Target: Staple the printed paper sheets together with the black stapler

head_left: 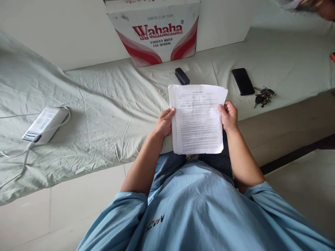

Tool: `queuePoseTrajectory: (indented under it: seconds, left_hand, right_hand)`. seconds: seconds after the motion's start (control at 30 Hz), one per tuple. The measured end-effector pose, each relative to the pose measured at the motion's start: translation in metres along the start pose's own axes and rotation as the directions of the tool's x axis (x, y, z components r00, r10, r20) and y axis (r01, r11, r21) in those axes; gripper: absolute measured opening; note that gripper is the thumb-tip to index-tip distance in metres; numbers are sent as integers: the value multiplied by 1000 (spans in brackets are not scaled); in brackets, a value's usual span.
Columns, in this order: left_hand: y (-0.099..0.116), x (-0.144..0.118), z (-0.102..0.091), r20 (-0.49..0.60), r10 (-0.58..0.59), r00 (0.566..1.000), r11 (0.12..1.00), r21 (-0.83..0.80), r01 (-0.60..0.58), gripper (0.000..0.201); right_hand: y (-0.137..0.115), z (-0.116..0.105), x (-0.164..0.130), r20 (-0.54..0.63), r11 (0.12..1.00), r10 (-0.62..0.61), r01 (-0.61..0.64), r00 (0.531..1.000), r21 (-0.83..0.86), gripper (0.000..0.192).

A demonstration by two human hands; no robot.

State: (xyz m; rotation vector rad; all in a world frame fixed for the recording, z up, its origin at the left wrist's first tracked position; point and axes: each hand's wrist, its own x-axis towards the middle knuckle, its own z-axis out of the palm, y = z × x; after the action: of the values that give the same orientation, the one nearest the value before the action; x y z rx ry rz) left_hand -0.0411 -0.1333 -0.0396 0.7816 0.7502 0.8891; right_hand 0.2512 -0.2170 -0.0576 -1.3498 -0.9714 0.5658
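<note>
Head view, looking down: left hand (pixel 164 122) pinching the left edge of a printed paper sheet (pixel 197 120), right hand (pixel 229 116) gripping the right edge, thumb across the front. Sheet held up flat between both hands, over the lap and the near edge of the bed (pixel 99 115). White paper, dense small print, slightly curled at the top corners, maybe more than one leaf, hard to tell.

Just beyond the sheet's top edge, lying on the bed: black stapler (pixel 182 76), oblong and glossy. Off to the right, black phone (pixel 243 81), flat, screen dark, and just beside it a bunch of keys (pixel 263 96), metal, jumbled. Further back against the wall, cardboard box (pixel 157 31), white with red swooshes, marked Wahaha purified water. Far left, white boxy device (pixel 45 124) with a barcode label, pale cable (pixel 23 153) looped round it and trailing off.

Bed sheet pale green, heavily creased. Blue sleeves and shirt filling the foreground. Nothing between hands and paper.
</note>
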Motion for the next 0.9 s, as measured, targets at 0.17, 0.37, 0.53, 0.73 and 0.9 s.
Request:
queuePoseTrajectory:
  seconds: [0.17, 0.37, 0.53, 0.73, 0.9]
  left_hand:
    - [0, 0, -1, -47, 4, 999, 1000, -18, -5, 55]
    - [-5, 0, -3, -72, 41, 997, 999, 16, -40, 49]
    - [-7, -1, -3, -92, 55, 994, 998, 12, -55, 55]
    - [-7, 0, -4, -98, 61, 993, 998, 20, -59, 52]
    - [-8, 0, -5, -91, 51, 995, 998, 42, -47, 54]
  right_hand:
    - [-3, 3, 0, -106, 999, -35, 37, 994, 12, 54]
    - [-4, 1, 1, -52, 1000, 15, -16, 999, -17, 55]
    - [-4, 5, 4, -115, 997, 3, -11, 993, -72, 58]
    - [-4, 9, 7, -118, 996, 13, -23, 993, -84, 58]
    - [-5, 8, 8, -89, 995, 22, -31, 996, -99, 58]
